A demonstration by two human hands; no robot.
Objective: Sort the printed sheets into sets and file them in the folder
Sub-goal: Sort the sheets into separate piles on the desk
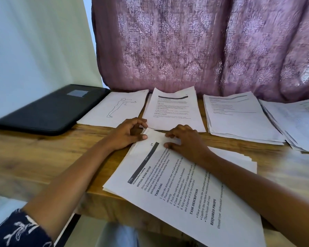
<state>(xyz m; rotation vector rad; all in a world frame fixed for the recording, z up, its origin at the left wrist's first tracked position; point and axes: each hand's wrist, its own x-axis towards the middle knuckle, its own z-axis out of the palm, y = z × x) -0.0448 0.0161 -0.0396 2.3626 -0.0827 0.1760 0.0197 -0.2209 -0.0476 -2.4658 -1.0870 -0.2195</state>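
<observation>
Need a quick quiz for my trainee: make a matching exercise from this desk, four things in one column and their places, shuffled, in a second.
Things
1. folder
2. figure sheet
3. dishwasher sheet
4. curtain

Places
A. hangs behind the table
B. overhangs the table's near edge
C. closed, far left
D. just right of the folder

Pairs: 1-C, 2-D, 3-B, 4-A
</observation>
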